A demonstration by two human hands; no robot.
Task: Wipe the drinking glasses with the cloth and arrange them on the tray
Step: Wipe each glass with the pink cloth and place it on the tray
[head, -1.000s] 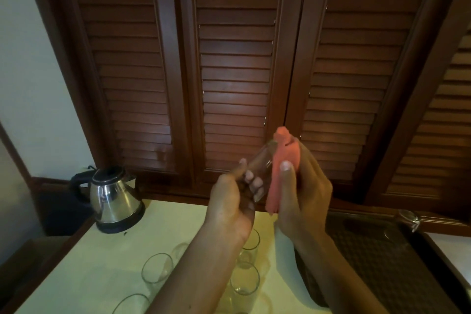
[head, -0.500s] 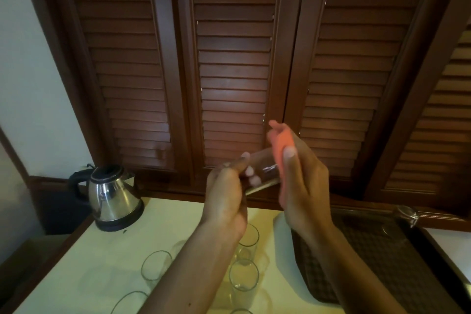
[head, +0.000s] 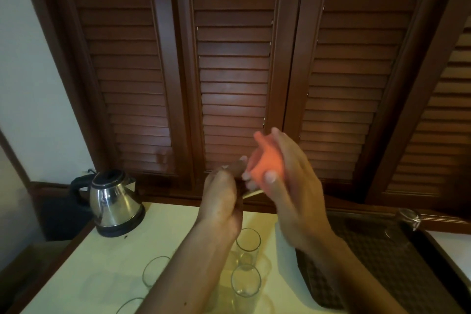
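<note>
Right now, through the head camera, both my hands are raised above the bench (head: 107,262), in front of the dark louvred doors (head: 234,71). My left hand (head: 220,201) has its fingers curled round the drinking glass (head: 251,192), which lies tilted, nearly on its side, with only a pale edge of it showing between my two hands. My right hand (head: 290,186) holds the orange cloth (head: 267,160) against the far end of that glass — thumb pressed on the near face of the cloth, the other fingers lying along the back of it, fairly straight. The cloth bunches up to a point above my thumb. Motion blur softens the fingers, so I cannot tell just how much of the glass the cloth covers.

Below my left wrist two empty glasses (head: 248,245) stand upright on the pale bench, one just nearer me than the other. Left of my left forearm another glass (head: 154,271) stands, and the rim of a fourth (head: 128,306) shows at the bottom edge. Below my right forearm lies the dark tray (head: 382,262) with its checked mat — at its far corner, well to the right of my hands, one glass (head: 407,219) stands. Well to the left of my left hand a steel kettle (head: 114,201) sits on the far end of the bench.
</note>
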